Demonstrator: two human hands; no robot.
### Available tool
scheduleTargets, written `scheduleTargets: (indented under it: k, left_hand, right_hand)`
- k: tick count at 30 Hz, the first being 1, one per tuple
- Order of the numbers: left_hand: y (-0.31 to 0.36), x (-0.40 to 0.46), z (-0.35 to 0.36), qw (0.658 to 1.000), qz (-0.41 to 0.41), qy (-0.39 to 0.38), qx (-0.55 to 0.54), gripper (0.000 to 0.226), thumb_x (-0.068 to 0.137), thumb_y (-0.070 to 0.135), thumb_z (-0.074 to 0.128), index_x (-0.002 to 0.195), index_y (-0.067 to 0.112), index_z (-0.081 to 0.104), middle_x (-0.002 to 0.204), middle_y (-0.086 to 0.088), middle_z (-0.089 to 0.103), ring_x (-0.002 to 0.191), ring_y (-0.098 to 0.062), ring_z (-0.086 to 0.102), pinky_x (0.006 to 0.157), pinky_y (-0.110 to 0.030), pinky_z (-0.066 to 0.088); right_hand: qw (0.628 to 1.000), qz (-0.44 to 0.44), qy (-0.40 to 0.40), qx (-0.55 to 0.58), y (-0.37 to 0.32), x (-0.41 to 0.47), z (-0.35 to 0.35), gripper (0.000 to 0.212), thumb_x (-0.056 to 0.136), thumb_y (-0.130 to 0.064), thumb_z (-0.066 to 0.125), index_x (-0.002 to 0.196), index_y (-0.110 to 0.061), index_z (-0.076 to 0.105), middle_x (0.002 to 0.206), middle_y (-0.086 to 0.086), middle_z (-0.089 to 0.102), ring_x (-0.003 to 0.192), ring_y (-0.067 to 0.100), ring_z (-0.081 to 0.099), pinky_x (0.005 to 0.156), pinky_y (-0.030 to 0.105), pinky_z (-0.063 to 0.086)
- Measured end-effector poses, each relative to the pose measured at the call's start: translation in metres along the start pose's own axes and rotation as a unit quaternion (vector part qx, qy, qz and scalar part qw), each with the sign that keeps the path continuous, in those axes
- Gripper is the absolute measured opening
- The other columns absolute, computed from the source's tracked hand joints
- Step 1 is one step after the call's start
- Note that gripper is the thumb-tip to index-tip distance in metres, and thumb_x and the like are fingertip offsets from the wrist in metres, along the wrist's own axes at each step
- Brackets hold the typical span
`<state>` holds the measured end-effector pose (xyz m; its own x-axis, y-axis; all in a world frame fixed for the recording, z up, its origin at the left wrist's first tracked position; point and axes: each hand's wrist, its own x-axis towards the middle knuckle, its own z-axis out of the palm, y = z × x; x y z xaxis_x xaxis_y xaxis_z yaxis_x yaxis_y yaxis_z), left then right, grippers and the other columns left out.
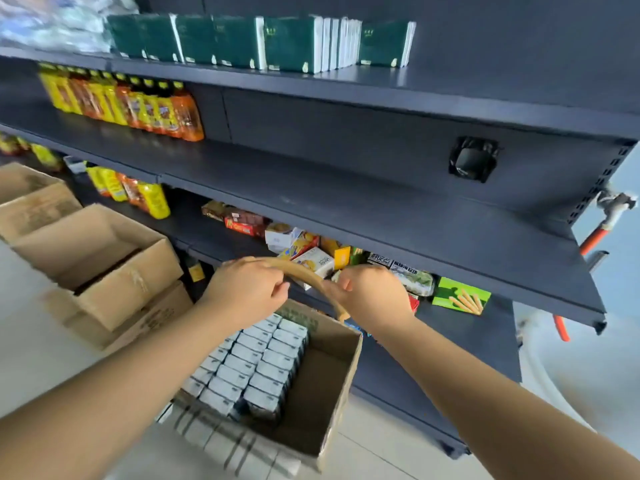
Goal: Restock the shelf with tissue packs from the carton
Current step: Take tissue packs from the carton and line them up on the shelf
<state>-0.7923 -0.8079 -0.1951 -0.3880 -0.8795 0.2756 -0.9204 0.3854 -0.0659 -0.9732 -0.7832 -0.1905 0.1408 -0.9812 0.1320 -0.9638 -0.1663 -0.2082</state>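
From the head camera, both bare arms reach forward over an open carton point(332, 386) that stands on the pale floor in front of a dark shelving unit point(381, 216). The left hand point(247, 292) and the right hand point(369, 294) each curl their fingers round a bent tan strip point(308, 273) (it looks like the carton's far flap, though the blur makes that uncertain), which arches between the two hands above the carton's far edge. The left hand grips its left end, the right hand its right end, thumbs towards each other.

Inside the carton, tissue packs point(252, 365) stand in tight rows with their pale tops up, filling the left part; the right part shows bare cardboard. Its near flap hangs outward towards the camera.

On the top shelf a row of green tissue packs point(291, 45) stands upright, with one more green pack point(386, 43) just apart at the right end. The shelf below holds orange and yellow bottles point(138, 102) at the left, and a small black device point(472, 159) is fixed to the back panel at the right. Lower down lie mixed snack boxes point(304, 252) and a bright green box point(462, 296). To the left, more open cardboard boxes point(100, 265) are stacked on the floor.
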Motion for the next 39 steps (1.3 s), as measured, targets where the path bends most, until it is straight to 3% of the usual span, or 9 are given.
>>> scheduleTargets:
  k: [3, 6, 10, 13, 16, 18, 23, 31, 39]
  left_hand:
    - [-0.039, -0.014, 0.038, 0.999, 0.032, -0.002, 0.002, 0.03, 0.08, 0.029, 0.05, 0.053, 0.016, 0.058, 0.057, 0.001, 0.059, 0.057, -0.02, 0.06, 0.045, -0.02, 0.036]
    - [-0.084, -0.025, 0.078, 0.998, 0.032, -0.01, -0.046, 0.027, 0.066, 0.022, 0.053, 0.041, 0.016, 0.046, 0.038, 0.001, 0.046, 0.034, -0.021, 0.047, 0.038, -0.013, 0.022]
    - [-0.133, -0.039, 0.14, 0.989, 0.061, -0.097, -0.094, 0.029, 0.066, 0.019, 0.063, 0.042, 0.016, 0.046, 0.039, 0.003, 0.045, 0.035, -0.019, 0.04, 0.043, -0.014, 0.003]
    - [-0.15, -0.055, 0.175, 0.973, 0.075, -0.182, -0.118, 0.035, 0.063, 0.016, 0.078, 0.048, 0.017, 0.046, 0.045, 0.002, 0.051, 0.041, -0.02, 0.046, 0.043, -0.018, 0.017]
    - [-0.161, -0.065, 0.209, 0.96, 0.059, -0.229, -0.152, 0.024, 0.089, 0.026, 0.054, 0.067, 0.018, 0.049, 0.071, -0.001, 0.062, 0.065, -0.022, 0.051, 0.054, -0.026, 0.027]
    - [-0.166, -0.07, 0.225, 0.952, 0.062, -0.238, -0.18, 0.025, 0.086, 0.023, 0.058, 0.063, 0.017, 0.051, 0.064, -0.003, 0.061, 0.056, -0.02, 0.045, 0.049, -0.025, 0.024]
    - [-0.174, -0.086, 0.278, 0.93, 0.027, -0.297, -0.213, 0.031, 0.091, 0.026, 0.051, 0.062, 0.018, 0.043, 0.053, 0.007, 0.04, 0.056, -0.019, 0.041, 0.047, -0.028, 0.019]
    - [-0.178, -0.111, 0.323, 0.907, 0.007, -0.317, -0.277, 0.039, 0.089, 0.021, 0.055, 0.057, 0.018, 0.033, 0.047, 0.014, 0.023, 0.048, -0.018, 0.035, 0.051, -0.026, 0.024]
    - [-0.158, -0.103, 0.323, 0.851, -0.152, -0.39, -0.316, 0.029, 0.094, 0.031, 0.048, 0.095, 0.008, 0.066, 0.086, -0.001, 0.064, 0.087, -0.019, 0.059, 0.072, -0.029, 0.042]
  right_hand:
    - [0.994, 0.059, -0.082, 0.05, -0.03, 0.008, 0.052, 0.04, 0.095, -0.046, 0.044, 0.095, -0.011, 0.065, 0.084, 0.008, 0.065, 0.086, 0.028, 0.062, 0.061, 0.028, 0.043]
    - [0.975, 0.136, -0.144, 0.099, -0.059, 0.02, 0.11, 0.042, 0.093, -0.045, 0.047, 0.093, -0.01, 0.069, 0.089, 0.009, 0.069, 0.085, 0.027, 0.064, 0.063, 0.028, 0.043]
    - [0.925, 0.271, -0.218, 0.154, -0.086, 0.03, 0.182, 0.039, 0.09, -0.046, 0.053, 0.096, -0.011, 0.069, 0.095, 0.006, 0.069, 0.091, 0.024, 0.063, 0.073, 0.029, 0.049]
    - [0.873, 0.368, -0.251, 0.196, -0.095, 0.03, 0.221, 0.037, 0.091, -0.042, 0.053, 0.091, -0.007, 0.067, 0.084, 0.006, 0.065, 0.079, 0.022, 0.059, 0.065, 0.027, 0.043]
    - [0.807, 0.465, -0.285, 0.227, -0.095, 0.03, 0.265, 0.041, 0.091, -0.039, 0.054, 0.062, -0.01, 0.052, 0.06, -0.001, 0.049, 0.056, 0.013, 0.045, 0.053, 0.026, 0.034]
    - [0.756, 0.517, -0.293, 0.274, -0.089, 0.026, 0.293, 0.038, 0.088, -0.039, 0.059, 0.058, -0.019, 0.046, 0.06, -0.005, 0.046, 0.057, 0.01, 0.045, 0.054, 0.024, 0.037]
    - [0.622, 0.636, -0.279, 0.361, -0.08, 0.022, 0.361, 0.036, 0.081, -0.038, 0.07, 0.095, -0.008, 0.057, 0.077, 0.0, 0.053, 0.084, 0.018, 0.052, 0.086, 0.033, 0.049]
    - [0.562, 0.642, -0.215, 0.474, -0.08, 0.014, 0.43, 0.054, 0.075, -0.029, 0.077, 0.121, -0.008, 0.059, 0.114, 0.007, 0.065, 0.103, 0.023, 0.061, 0.089, 0.035, 0.052]
    - [0.545, 0.601, -0.206, 0.547, -0.078, 0.0, 0.393, 0.012, 0.079, -0.006, 0.071, 0.083, -0.008, 0.06, 0.096, 0.011, 0.066, 0.086, 0.018, 0.064, 0.085, 0.027, 0.053]
